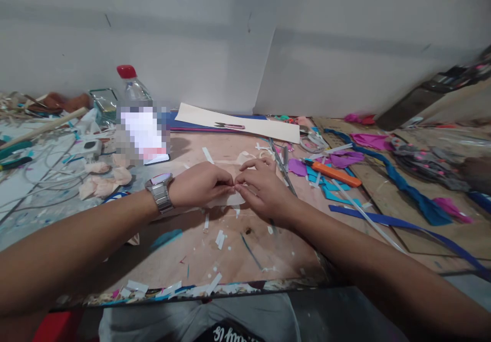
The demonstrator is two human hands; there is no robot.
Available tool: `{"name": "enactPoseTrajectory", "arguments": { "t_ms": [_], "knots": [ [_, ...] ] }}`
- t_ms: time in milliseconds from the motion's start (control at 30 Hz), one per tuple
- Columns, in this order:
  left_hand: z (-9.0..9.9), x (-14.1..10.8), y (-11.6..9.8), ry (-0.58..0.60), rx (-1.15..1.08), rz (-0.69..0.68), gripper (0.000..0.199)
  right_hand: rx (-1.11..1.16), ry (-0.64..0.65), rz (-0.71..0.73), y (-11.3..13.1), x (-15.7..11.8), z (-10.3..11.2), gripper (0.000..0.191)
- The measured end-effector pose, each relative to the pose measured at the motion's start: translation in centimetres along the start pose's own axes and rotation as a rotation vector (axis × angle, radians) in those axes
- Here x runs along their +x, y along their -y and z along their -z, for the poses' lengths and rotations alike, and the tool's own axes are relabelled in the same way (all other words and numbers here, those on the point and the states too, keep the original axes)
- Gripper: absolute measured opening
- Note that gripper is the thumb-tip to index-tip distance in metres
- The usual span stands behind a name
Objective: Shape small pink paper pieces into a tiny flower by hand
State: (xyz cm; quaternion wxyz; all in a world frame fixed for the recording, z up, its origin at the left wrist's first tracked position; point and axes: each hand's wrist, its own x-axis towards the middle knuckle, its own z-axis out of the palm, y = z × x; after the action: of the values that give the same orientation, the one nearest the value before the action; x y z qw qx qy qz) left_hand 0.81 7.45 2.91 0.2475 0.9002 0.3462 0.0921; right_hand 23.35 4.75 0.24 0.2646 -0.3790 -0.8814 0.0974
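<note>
My left hand (201,184), with a metal watch (161,192) on its wrist, is closed in a pinch over the middle of the wooden table (238,250). My right hand (261,186) meets it fingertip to fingertip, its thumb and index finger pinched together. Whatever lies between the fingertips is too small to make out. A pale, thin sheet (228,199) shows under and between the hands. Small white paper strips (220,240) lie on the table in front of them.
A lit phone (146,135) leans before a red-capped bottle (132,84) at the back left. Small snips (230,126) lie on a cream strip (268,127) behind the hands. An orange cutter (335,173), blue ribbon (406,224) and coloured scraps are at the right; cables and pliers at the left.
</note>
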Motion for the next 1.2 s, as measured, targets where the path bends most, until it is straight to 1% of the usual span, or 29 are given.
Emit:
{"name": "enactPoseTrajectory", "arguments": {
  "t_ms": [133,233,333,533,767,967,1100,1200],
  "knots": [
    [-0.1,0.0,-0.1,0.004,-0.013,0.016,0.033,0.012,0.028,-0.032,0.1,0.1,-0.1,0.013],
    [0.2,0.0,-0.1,0.017,-0.09,0.005,0.034,0.021,0.007,-0.035,-0.1,0.1,-0.1,0.013],
    [0.5,0.0,0.1,0.054,-0.143,-0.002,0.036,0.024,-0.019,-0.02,-0.2,0.0,-0.1,0.014],
    [0.5,0.0,0.4,0.097,-0.159,-0.029,0.041,0.006,-0.008,0.0,0.1,0.0,0.1,0.012],
    [0.8,0.1,0.7,0.152,-0.165,-0.041,0.042,0.065,0.001,-0.029,0.0,0.1,0.2,0.012],
    [0.7,0.1,0.9,0.161,-0.191,-0.045,0.045,0.021,0.012,0.035,-0.3,0.0,0.1,0.019],
    [0.9,0.1,0.8,0.183,-0.188,-0.052,0.044,-0.001,-0.012,0.043,-0.5,0.0,0.0,0.015],
    [0.9,0.1,0.7,0.18,-0.194,-0.062,0.044,0.015,-0.001,0.051,-0.4,0.0,-0.1,0.015]
  ]
}}
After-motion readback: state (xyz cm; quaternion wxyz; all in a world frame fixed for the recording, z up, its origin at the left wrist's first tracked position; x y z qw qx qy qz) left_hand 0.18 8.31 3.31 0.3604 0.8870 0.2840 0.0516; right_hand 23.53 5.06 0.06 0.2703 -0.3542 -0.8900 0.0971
